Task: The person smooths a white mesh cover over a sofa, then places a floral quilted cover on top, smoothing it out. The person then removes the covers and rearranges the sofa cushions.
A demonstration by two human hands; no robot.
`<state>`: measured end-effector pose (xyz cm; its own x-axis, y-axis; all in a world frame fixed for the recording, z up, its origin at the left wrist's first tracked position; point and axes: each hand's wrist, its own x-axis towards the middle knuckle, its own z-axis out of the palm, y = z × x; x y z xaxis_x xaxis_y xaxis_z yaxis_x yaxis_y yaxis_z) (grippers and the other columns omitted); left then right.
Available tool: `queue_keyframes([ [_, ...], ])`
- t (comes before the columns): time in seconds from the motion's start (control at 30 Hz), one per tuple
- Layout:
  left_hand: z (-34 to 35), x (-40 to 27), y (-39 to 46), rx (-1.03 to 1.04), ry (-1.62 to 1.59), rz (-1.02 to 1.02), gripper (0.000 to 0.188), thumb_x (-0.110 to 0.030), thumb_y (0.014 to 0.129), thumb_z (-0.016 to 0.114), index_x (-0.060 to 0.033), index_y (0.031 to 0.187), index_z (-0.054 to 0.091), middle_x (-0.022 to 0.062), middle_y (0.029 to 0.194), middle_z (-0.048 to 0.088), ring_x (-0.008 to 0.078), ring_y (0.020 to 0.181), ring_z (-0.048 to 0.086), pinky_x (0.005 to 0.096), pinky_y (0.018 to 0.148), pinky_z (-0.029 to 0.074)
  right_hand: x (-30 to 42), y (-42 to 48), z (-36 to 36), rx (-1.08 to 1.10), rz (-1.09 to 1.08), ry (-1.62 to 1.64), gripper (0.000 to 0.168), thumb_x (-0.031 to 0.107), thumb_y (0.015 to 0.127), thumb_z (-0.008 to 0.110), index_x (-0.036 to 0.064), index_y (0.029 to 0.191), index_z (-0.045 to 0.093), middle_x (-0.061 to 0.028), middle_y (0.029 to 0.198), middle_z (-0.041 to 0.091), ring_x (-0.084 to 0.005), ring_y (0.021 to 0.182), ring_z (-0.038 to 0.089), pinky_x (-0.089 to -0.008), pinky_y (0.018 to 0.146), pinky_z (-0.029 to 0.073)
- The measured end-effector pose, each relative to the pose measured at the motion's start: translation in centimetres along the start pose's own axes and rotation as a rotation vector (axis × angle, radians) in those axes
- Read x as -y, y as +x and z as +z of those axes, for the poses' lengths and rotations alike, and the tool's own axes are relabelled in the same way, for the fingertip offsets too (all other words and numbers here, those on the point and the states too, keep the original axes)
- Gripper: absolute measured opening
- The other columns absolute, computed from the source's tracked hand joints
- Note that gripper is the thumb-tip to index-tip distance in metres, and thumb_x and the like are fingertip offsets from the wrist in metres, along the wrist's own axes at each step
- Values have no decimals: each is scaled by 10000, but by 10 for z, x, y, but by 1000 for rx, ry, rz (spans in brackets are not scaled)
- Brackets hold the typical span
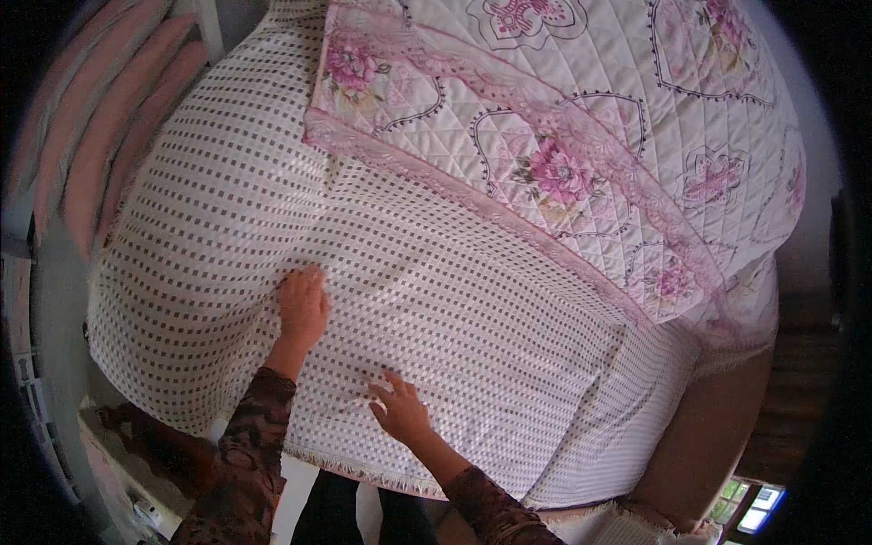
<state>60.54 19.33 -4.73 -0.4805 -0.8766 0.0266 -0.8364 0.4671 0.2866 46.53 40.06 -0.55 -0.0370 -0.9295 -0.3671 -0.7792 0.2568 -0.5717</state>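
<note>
A white woven blanket with a dark check pattern and fringed edges covers the bed before me. My left hand rests on it near a fold, its fingers partly curled; whether it pinches the cloth cannot be told. Lower and to the right, my right hand is over the same blanket, fingers spread, holding nothing. A quilted white bedspread with pink flowers and a pink lace trim lies folded back over the upper right part of the blanket.
The pink padded headboard stands at the upper left. A bedside cabinet is at the lower left. At the right is a brown side of the bed, with a window beyond it at the lower right.
</note>
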Motion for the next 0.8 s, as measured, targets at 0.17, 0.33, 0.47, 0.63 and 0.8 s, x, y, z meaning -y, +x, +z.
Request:
queue_keyframes([
  [0.17, 15, 0, 43, 85, 90, -129, 426, -313, 864, 425, -153, 1253, 361, 104, 1330, 271, 356, 1149, 305, 555, 880, 280, -19, 9, 3, -94, -143, -21, 314, 207, 756, 581, 140, 1060, 535, -111, 1125, 455, -298, 1000, 470, -397, 750, 463],
  [0.33, -1, -11, 88, 225, 73, -351, 502, -374, 833, 457, -178, 1279, 334, 108, 1310, 291, 355, 1136, 309, 529, 879, 290, -53, 51, -38, -238, 59, -162, 357, 245, 756, 586, 134, 1085, 507, -121, 1151, 446, -304, 1036, 439, -447, 798, 409],
  [0.47, -2, -22, 111, 226, 60, -337, 538, -416, 802, 487, -227, 1281, 335, 102, 1302, 298, 362, 1132, 301, 539, 873, 287, -96, 111, -95, -349, 168, -303, 454, 307, 771, 580, 176, 1185, 446, -154, 1247, 348, -342, 1131, 361, -499, 847, 377],
  [0.63, 5, -32, 136, 139, 95, -173, 541, -440, 796, 495, -252, 1278, 338, 94, 1333, 259, 362, 1152, 278, 574, 847, 273, -117, 161, -136, -300, 287, -249, 449, 316, 775, 577, 229, 1193, 436, -151, 1250, 327, -347, 1136, 346, -501, 826, 391],
  [0.8, 10, -28, 134, 135, 72, -201, 532, -434, 807, 481, -246, 1282, 333, 92, 1360, 226, 369, 1170, 257, 588, 851, 245, -105, 166, -133, -294, 357, -402, 495, 343, 780, 556, 262, 1235, 378, -147, 1228, 337, -346, 1142, 326, -482, 843, 380],
])
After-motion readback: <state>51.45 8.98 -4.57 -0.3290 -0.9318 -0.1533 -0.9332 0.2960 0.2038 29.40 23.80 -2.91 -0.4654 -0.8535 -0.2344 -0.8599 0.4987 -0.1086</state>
